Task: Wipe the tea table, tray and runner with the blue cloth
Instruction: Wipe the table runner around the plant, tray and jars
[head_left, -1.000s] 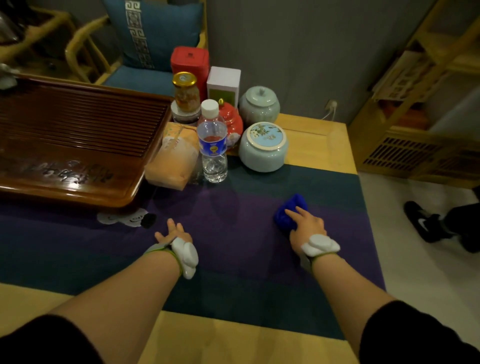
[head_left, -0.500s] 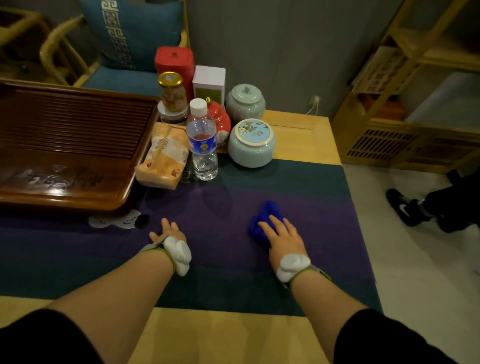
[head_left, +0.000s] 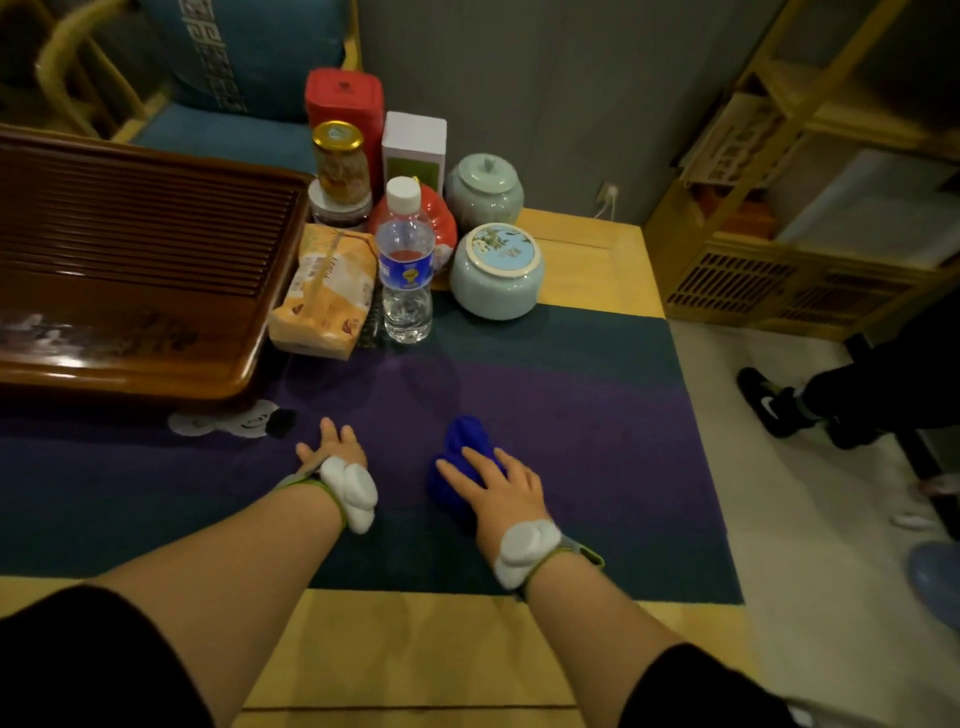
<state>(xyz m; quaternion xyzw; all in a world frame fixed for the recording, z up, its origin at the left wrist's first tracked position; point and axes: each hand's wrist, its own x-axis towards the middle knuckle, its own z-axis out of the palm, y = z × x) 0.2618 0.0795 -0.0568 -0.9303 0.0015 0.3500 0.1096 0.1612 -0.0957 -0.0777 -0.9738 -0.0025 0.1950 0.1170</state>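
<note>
The right hand (head_left: 501, 486) presses the blue cloth (head_left: 462, 462) onto the runner (head_left: 597, 415) with straight fingers; the left hand (head_left: 332, 449) rests flat beside it, fingers relaxed.

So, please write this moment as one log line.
right hand pressing blue cloth on runner | left hand flat on runner

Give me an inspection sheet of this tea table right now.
Surface: wooden table under a purple and teal runner.
Job's things: blue cloth bunched on the runner; wooden tray at left.
Clutter: bottle, snack bag, two celadon jars, tins, glass jar.
Hands: right hand presses flat on the cloth; left hand rests on the runner.
Cables: white cord at the wall socket.
Surroundings: shelf, chair, someone's shoe.
</note>
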